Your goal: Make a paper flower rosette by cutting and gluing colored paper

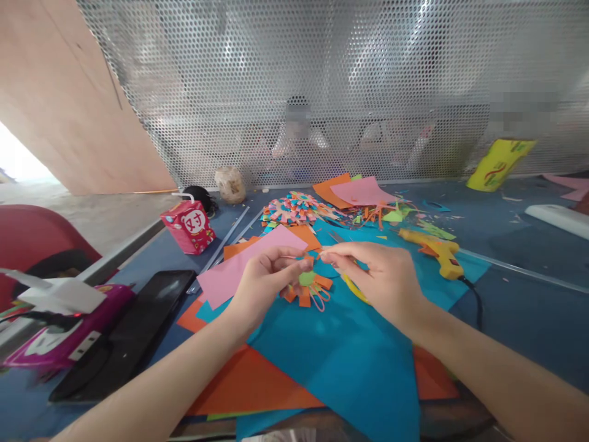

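My left hand (269, 273) is closed, thumb and fingers brought together over a paper flower. Whatever is between those fingers is too small to make out. Facing it, my right hand (380, 270) pinches a thin orange paper strip (319, 258) at its fingertips. Below both hands lies the flower (306, 279), with a green centre, orange tabs and pink looped strips, partly hidden by my left fingers. It rests on a large blue paper sheet (331, 350). Yellow-handled scissors (354, 290) lie under my right hand, mostly covered.
A yellow glue gun (435, 248) lies at right, its cord trailing. Finished fringed flowers (294, 209) and paper scraps (396, 215) sit farther back. On the left are a pink drink carton (188, 227), a black phone (133, 331) and a purple power strip (78, 337). A perforated metal panel (257, 73) stands behind.
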Motion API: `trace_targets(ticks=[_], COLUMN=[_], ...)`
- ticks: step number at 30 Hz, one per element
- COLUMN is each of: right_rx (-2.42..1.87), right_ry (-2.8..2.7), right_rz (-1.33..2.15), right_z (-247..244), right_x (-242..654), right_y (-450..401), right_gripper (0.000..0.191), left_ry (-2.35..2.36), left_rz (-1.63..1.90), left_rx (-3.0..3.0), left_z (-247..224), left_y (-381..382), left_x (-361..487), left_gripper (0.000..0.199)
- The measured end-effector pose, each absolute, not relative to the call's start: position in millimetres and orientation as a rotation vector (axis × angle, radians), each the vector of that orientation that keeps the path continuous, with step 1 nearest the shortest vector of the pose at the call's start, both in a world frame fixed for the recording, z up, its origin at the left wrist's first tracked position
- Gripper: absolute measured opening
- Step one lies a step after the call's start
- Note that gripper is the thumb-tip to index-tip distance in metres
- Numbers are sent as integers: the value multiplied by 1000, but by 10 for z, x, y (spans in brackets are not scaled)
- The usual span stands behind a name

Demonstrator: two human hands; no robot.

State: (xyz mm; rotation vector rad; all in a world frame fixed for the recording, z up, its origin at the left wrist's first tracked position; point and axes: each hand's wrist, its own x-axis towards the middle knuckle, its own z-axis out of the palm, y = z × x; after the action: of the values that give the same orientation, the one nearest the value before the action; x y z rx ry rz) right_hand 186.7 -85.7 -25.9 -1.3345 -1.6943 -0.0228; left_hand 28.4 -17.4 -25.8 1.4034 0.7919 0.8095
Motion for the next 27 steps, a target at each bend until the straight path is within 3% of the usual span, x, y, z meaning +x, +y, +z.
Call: trace_targets(ticks=[5, 9, 13, 23, 27], right_rx=[-1338, -1342, -1358, -1266, -1315], right_ry=[-1642, -1602, -1698, -1882, -1750], right_rz=[376, 468, 414, 128, 294], right_z=[-296, -291, -247, -298, -257], right_x=[1825, 1814, 1841, 1860, 1874], right_y=[-833, -832, -837, -799, -799], right_gripper=[10, 10, 18, 14, 12], left_ry=[778, 757, 782, 726, 699], left_rz=[831, 830, 832, 747, 793], left_rx=[1466, 1555, 1563, 1514, 1532], left_z=[-301, -322, -296, -382, -395], left_y=[-155, -176, -178, -143, -156], left_x=[277, 271, 269, 304, 317], left_gripper=[26, 28, 31, 33, 27])
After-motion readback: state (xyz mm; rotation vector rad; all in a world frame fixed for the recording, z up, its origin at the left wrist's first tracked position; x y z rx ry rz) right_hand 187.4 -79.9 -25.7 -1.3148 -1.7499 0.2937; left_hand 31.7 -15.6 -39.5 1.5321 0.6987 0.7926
